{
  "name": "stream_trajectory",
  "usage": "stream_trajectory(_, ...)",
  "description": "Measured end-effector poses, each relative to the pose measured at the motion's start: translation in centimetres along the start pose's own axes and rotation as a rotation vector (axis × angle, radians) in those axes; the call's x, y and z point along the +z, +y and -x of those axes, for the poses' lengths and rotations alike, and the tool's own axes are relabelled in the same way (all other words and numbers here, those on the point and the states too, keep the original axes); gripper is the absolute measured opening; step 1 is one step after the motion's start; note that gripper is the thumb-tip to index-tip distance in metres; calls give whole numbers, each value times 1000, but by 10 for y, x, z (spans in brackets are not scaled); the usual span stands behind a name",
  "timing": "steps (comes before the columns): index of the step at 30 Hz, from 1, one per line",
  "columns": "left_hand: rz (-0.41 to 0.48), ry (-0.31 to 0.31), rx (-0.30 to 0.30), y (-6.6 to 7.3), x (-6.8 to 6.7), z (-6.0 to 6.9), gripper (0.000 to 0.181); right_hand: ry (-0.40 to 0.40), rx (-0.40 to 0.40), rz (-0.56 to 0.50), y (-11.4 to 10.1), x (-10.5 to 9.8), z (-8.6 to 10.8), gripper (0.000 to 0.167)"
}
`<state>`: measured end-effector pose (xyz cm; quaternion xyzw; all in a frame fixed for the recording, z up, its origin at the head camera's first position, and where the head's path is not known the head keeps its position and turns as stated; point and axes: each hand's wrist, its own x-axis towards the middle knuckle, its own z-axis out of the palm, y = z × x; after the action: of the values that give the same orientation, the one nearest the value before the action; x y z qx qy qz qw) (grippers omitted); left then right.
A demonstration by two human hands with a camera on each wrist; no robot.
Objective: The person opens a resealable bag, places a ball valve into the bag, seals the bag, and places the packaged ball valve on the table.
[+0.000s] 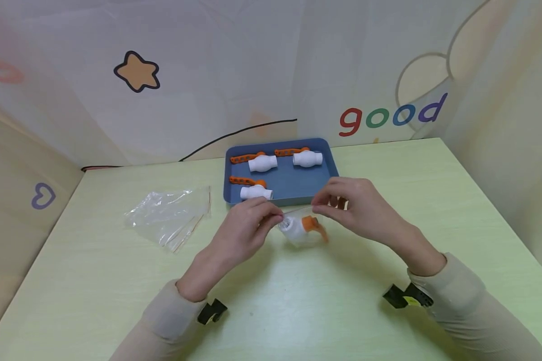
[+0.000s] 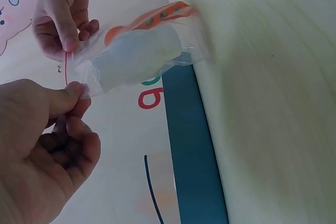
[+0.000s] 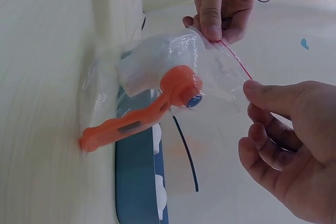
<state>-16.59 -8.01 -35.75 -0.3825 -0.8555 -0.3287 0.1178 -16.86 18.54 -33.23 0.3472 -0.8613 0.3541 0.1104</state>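
- Left hand [image 1: 246, 228] and right hand [image 1: 363, 208] each pinch the bag's [image 3: 220, 87] mouth.
- The valve [image 3: 176, 80] is inside, near the tray [image 1: 293, 185].
- Sealing seems the step; next likely calls for pressing along the red strip [image 3: 236, 59] (end to end).

Downward head view, wrists close, bag [image 3: 223, 80] shared

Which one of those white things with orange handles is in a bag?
The valve between the left hand and right hand, in a clear bag; the other three valves lie bare in the blue tray.
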Motion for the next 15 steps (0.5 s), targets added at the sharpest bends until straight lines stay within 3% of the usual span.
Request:
stream_trajectory(7, 54, -15, -49, -1, 3, 0, 2, -7, 43, -7, 1, -1, 1, 17)
stream_trajectory(15, 141, -35, -156, 0, 6, -1, 4, -17, 203, -87, 1, 2, 2, 29)
